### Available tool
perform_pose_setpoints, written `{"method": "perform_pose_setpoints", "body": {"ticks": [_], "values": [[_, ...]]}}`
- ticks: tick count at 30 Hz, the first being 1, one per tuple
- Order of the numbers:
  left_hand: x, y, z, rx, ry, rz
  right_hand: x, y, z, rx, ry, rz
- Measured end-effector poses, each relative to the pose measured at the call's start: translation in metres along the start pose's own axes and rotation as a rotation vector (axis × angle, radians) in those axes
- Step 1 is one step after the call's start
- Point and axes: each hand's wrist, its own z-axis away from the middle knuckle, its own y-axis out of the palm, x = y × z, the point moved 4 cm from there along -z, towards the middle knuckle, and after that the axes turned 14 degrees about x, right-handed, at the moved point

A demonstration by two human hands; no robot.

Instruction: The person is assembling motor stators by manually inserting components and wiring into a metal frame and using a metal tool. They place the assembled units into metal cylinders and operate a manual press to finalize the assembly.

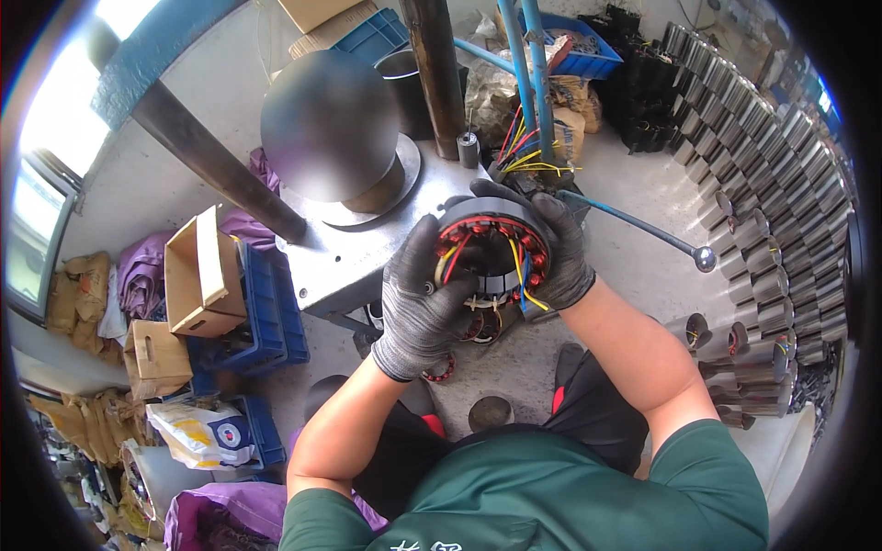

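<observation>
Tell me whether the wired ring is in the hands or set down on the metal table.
Held, not set down: the left hand and right hand grip the ring from opposite sides, near the metal table.

A round blur partly hides the metal cylinder.

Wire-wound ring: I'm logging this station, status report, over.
Left hand, right hand: gloved, gripping wire-wound ring. Ring: held up between them. In the way: loose coloured wires partly across its centre.

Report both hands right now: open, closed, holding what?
Left hand: closed, holding the wire-wound ring by its left side.
Right hand: closed, holding the ring's right side.
</observation>
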Motion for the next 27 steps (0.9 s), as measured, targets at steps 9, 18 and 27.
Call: {"method": "perform_pose_setpoints", "body": {"ticks": [9, 18, 27], "values": [[-0.068, -0.050, -0.063, -0.155, 0.143, -0.679, 0.020, -0.043, -0.003, -0.399, -0.078, 0.005], [-0.059, -0.133, -0.114, -0.348, 0.169, -0.871, 0.026, -0.008, 0.000, -0.364, -0.043, 0.183], [-0.038, -0.057, -0.059, -0.217, 0.030, -0.605, 0.016, -0.015, 0.007, -0.288, 0.111, 0.404]]}}
